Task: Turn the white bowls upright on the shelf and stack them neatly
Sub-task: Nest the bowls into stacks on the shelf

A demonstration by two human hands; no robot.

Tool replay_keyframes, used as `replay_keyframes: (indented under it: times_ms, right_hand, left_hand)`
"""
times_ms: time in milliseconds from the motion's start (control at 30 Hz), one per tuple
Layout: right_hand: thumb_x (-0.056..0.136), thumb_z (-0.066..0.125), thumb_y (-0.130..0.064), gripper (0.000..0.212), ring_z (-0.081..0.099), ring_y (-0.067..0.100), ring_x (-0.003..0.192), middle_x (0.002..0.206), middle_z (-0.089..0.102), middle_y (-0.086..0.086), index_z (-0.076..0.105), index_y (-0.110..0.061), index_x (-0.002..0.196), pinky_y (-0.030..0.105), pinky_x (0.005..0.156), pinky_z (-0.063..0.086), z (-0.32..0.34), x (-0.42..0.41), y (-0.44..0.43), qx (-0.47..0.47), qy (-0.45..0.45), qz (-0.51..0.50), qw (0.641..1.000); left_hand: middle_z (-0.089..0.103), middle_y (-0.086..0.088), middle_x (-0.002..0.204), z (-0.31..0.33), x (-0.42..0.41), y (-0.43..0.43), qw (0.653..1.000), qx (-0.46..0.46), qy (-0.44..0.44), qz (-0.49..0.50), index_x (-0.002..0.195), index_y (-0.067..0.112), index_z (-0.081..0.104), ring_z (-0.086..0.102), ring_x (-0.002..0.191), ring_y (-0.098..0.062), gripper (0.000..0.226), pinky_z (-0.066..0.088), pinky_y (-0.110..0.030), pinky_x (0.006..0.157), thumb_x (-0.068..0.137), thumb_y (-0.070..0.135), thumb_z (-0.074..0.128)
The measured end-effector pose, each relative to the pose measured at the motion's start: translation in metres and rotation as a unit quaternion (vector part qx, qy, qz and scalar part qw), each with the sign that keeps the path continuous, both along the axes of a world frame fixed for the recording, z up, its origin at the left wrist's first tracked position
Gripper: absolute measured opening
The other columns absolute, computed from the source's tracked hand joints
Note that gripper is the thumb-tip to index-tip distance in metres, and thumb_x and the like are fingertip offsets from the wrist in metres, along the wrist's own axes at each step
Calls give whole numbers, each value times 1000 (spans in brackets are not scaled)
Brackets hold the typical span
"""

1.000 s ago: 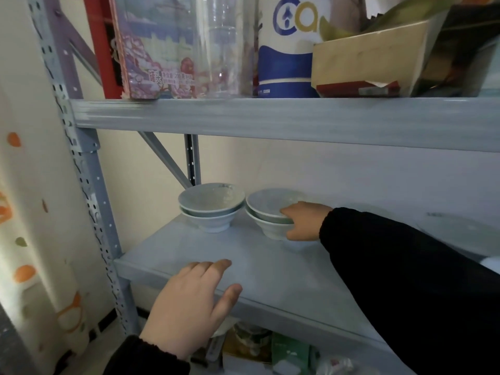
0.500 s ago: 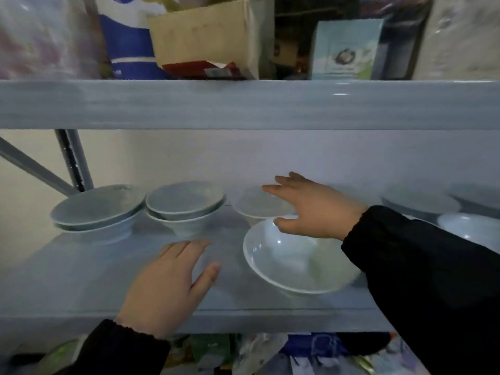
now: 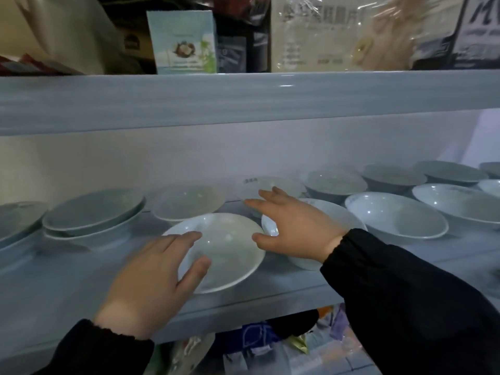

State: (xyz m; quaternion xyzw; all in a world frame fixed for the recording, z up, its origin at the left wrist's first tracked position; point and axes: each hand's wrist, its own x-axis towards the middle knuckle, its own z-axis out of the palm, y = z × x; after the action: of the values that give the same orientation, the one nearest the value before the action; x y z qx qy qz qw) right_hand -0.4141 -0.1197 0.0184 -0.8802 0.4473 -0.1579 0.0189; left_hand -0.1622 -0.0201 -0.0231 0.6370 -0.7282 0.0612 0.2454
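View has swung right since half a second ago, so more bowls show at the right. The left hand (image 3: 151, 277) has slid from the bare shelf (image 3: 67, 280) onto the near-left rim of the front bowl (image 3: 227, 255). The right hand (image 3: 295, 228) has come off the far rim and now sits between that bowl and the one beside it.

Left hand: fingers spread and straight, lying over the rim, gripping nothing. Right hand: wide, thumb by the front bowl's right edge, fingers reaching toward the back bowl (image 3: 270, 185); contact not clear, motion blur.

Progress, judged:
- Every bowl in view looks mouth-up, so turning seems done here.
- Stacking is barely begun. One two-bowl stack (image 3: 92, 215) stands at the left, with another partly cut off at the left edge.
- Still single: the front bowl, the middle bowl (image 3: 189, 201) behind it, the bowl under the right wrist (image 3: 335, 212), the back bowl, the right front bowl (image 3: 395, 220), and several more along the right and back.

Likely next is lifting the front bowl, near the shelf's front edge, onto a neighbour.
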Motion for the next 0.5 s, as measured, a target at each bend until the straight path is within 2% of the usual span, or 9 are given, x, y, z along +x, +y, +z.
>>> replay_keyframes:
  times_ms: [267, 500]
  right_hand:
    - [89, 50, -64, 74, 4, 18, 154, 166, 16, -5, 20, -46, 153, 37, 121, 22, -19, -26, -4, 4, -9, 52, 999]
    - [88, 46, -70, 73, 7, 19, 154, 165, 19, -5, 24, -44, 153, 34, 119, 22, -26, -42, -5, -7, -12, 89, 996]
  left_hand:
    - [65, 15, 120, -8, -46, 2, 999, -5, -32, 16, 134, 35, 55, 58, 111, -10, 61, 49, -30, 88, 92, 71, 30]
    - [67, 11, 116, -11, -50, 17, 995, 14, -80, 60, 131, 30, 60, 63, 106, -14, 68, 47, -26, 83, 84, 74, 39]
